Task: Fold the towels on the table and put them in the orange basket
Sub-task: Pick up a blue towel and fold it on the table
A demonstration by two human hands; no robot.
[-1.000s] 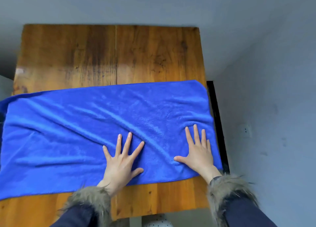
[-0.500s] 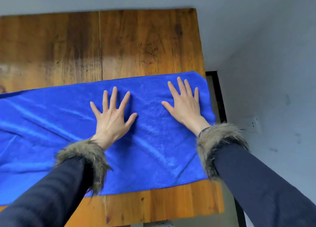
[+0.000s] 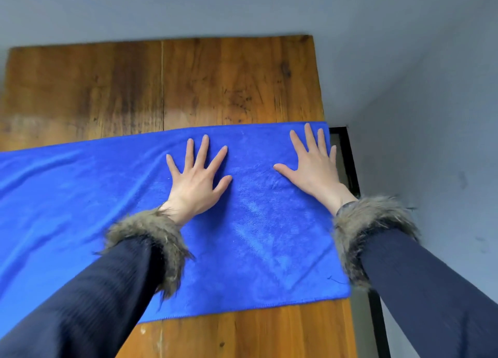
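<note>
A bright blue microfibre towel [image 3: 256, 236] lies spread flat across the near half of a worn brown wooden plank table [image 3: 215, 88], its long side running from 9 o'clock, where it leaves the picture, to 3 o'clock, where its short edge meets the table's right edge. A person's 2 bare hands press palm-down on the towel's right part, close to its far hem. The left hand [image 3: 198, 181] sits near the picture's middle, fingers straight and fanned wide, gripping nothing. The right hand [image 3: 314, 170] lies toward 2 o'clock at the towel's far right corner, fingers straight and closer together, thumb out toward 9 o'clock, also gripping nothing. Both arms reach in from 6 o'clock in dark navy ribbed sleeves [image 3: 94, 298] ending in shaggy grey-brown fur cuffs [image 3: 153, 239]. Bare wood shows beyond the towel at 12 o'clock and in a strip at 6 o'clock. A grey painted wall [image 3: 431, 115] surrounds the table from 12 to 3 o'clock.
</note>
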